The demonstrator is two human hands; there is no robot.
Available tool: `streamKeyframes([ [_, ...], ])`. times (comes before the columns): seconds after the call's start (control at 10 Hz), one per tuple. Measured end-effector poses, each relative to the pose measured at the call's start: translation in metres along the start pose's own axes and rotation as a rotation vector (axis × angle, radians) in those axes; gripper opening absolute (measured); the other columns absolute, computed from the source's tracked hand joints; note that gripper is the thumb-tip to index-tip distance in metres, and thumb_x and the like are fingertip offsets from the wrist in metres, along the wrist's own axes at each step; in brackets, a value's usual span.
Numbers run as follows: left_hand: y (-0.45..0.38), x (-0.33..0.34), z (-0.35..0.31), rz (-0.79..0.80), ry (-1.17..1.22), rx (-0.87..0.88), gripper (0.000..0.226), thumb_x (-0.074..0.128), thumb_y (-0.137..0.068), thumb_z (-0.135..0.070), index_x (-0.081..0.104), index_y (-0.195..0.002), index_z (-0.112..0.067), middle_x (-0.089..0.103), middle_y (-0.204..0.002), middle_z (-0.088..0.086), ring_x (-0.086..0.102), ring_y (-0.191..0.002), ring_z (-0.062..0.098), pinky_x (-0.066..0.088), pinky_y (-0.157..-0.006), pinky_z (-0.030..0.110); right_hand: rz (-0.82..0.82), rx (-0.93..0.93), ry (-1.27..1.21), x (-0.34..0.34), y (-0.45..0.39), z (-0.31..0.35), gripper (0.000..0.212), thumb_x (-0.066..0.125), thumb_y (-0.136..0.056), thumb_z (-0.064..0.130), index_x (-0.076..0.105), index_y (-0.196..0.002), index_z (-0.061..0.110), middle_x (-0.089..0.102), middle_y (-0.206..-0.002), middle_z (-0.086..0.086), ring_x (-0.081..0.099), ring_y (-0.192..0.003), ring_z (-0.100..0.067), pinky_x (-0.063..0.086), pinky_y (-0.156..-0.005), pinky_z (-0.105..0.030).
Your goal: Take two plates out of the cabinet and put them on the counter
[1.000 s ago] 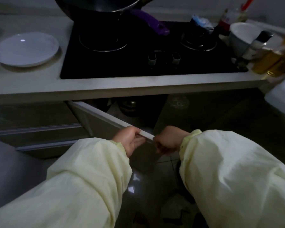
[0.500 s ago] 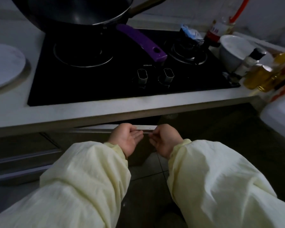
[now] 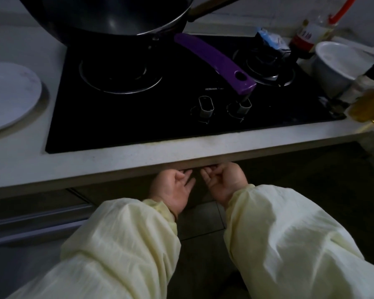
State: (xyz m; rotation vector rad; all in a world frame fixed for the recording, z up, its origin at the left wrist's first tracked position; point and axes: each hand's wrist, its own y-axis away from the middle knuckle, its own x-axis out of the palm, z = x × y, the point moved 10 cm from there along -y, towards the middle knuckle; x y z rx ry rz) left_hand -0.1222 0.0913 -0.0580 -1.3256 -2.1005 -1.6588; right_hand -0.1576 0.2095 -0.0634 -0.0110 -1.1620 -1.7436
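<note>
Dim kitchen counter [image 3: 121,167] w/ hob [image 3: 181,117], plate [image 3: 9,96]

You see: glossy black glass hob [image 3: 138,126]; matt speckled stone table [image 3: 117,167]; glazed white plate [image 3: 7,96]; crinkled cloth sleeves [image 3: 289,244]; shiny metal wok [image 3: 117,16].

i count one white plate [image 3: 8,96] on the tabletop [image 3: 117,160], one wok [image 3: 108,16], one purple handle [image 3: 216,61], two burners, two knobs, one white bowl [image 3: 333,63], and two hands, left hand [image 3: 173,188] and right hand [image 3: 225,182].
</note>
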Motion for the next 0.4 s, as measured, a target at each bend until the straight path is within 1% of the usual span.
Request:
streamKeyframes([
  [0.1,-0.003,0.001,0.002,0.013,0.045,0.013,0.063,0.025,-0.079,0.010,0.031,-0.139,-0.006,0.045,-0.132,0.014,0.036,-0.136,0.032,0.028,-0.111,0.050,-0.011,0.007,-0.043,-0.002,-0.002,0.001,0.042,0.032,-0.060,-0.013,0.056,-0.090,0.004,0.058,-0.085,-0.011,0.059,-0.088,-0.025,0.045,-0.097,-0.038],
  [0.2,-0.003,0.003,0.003,0.022,0.092,0.030,0.062,0.026,-0.079,0.010,0.030,-0.139,-0.004,0.043,-0.136,0.017,0.035,-0.137,0.031,0.029,-0.109,0.049,-0.014,0.022,-0.105,-0.002,-0.002,-0.003,0.029,0.029,-0.074,-0.010,0.054,-0.084,0.001,0.057,-0.083,-0.013,0.059,-0.088,-0.027,0.042,-0.099,-0.040],
  [0.3,-0.004,0.008,0.005,0.066,0.083,0.039,0.042,0.027,-0.080,0.007,0.050,-0.112,-0.007,0.047,-0.132,0.015,0.039,-0.133,0.028,0.035,-0.105,0.047,0.089,0.048,-0.109,0.005,0.004,-0.007,0.031,0.033,-0.078,-0.005,0.054,-0.099,0.002,0.059,-0.100,-0.016,0.058,-0.109,-0.031,0.039,-0.108,-0.040],
  [0.4,0.004,0.003,0.009,0.048,-0.133,0.031,0.036,0.029,-0.082,0.004,0.048,-0.110,-0.008,0.047,-0.131,0.012,0.044,-0.130,0.030,0.041,-0.097,0.045,0.147,0.062,0.073,0.002,0.022,-0.010,0.022,0.038,-0.083,0.001,0.056,-0.094,0.006,0.059,-0.104,-0.012,0.052,-0.120,-0.031,0.036,-0.111,-0.039],
])
